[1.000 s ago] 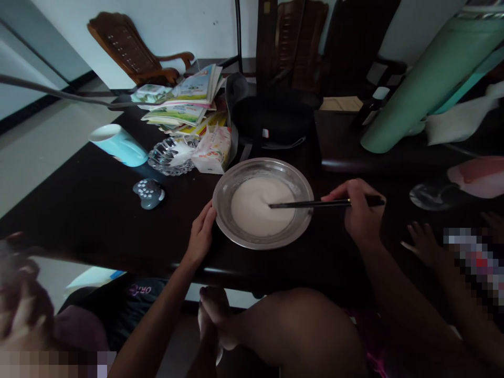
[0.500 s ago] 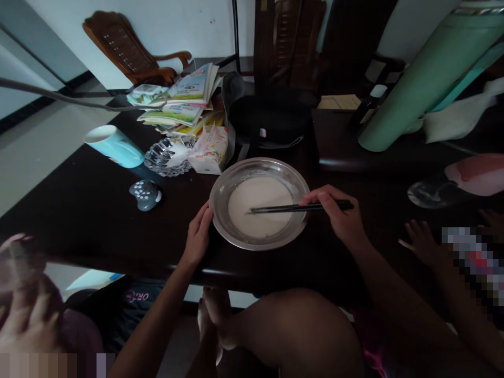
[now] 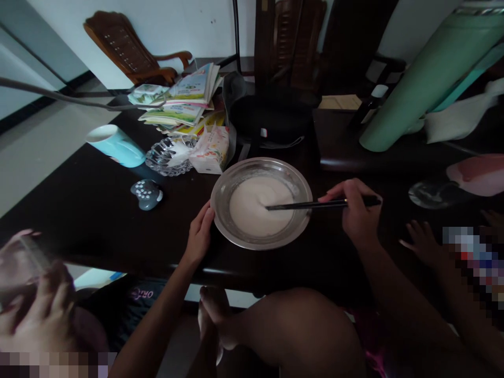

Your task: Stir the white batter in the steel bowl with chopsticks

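Note:
A round metal bowl (image 3: pixel 262 167) stands on the dark table near its front edge. In it lies a pale, milky liquid (image 3: pixel 250 220) with swirl marks on its surface. My left hand (image 3: pixel 200 236) grips the bowl's left rim, thumb and fingers pressed against its side. Dark chopsticks (image 3: pixel 303 205) are held in my right hand (image 3: pixel 360 215), to the right of the bowl. They reach over the right rim, nearly level, and their tips dip into the liquid near its middle.
Behind the bowl are a tissue pack (image 3: pixel 212 149), a glass dish (image 3: pixel 169 163) and a black bag (image 3: pixel 271 115). A blue cup (image 3: pixel 118 144) and grey controller (image 3: pixel 146 194) lie left. Other people's hands show at left (image 3: pixel 47 304) and right (image 3: pixel 423 244); a green cylinder (image 3: pixel 417 79) leans right.
My right hand has moved to the right with the chopsticks, and their tips have shifted rightward through the liquid. My left hand stays on the rim. The other person's hand at left has moved slightly.

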